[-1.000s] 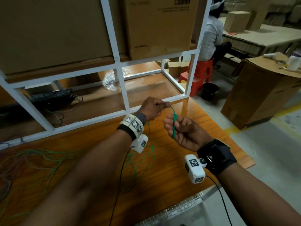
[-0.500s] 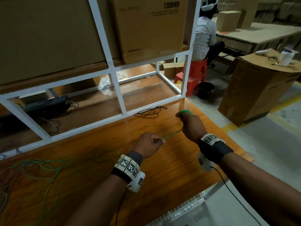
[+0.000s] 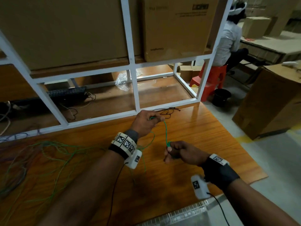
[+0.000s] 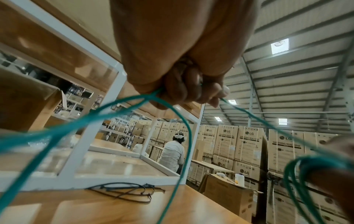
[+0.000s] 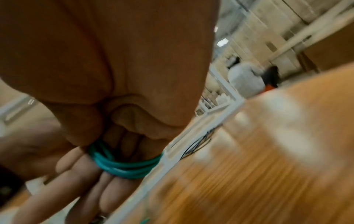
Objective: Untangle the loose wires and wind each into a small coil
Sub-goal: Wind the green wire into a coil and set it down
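A thin green wire runs taut between my two hands above the wooden table. My left hand pinches it near the white frame, fingers curled round it. Slack hangs from that hand to the table. Nearer me, my right hand holds a small green coil, several turns wound round its fingers. The same coil shows at the right edge of the left wrist view. The right wrist view is blurred.
A loose tangle of green and other wires covers the table's left side. Black wires lie by the white shelf frame, which carries cardboard boxes. The table edge is at right; a person sits beyond.
Since half a second ago my left hand has gone from near me out to the frame, and my right hand has come back toward me with the coil.
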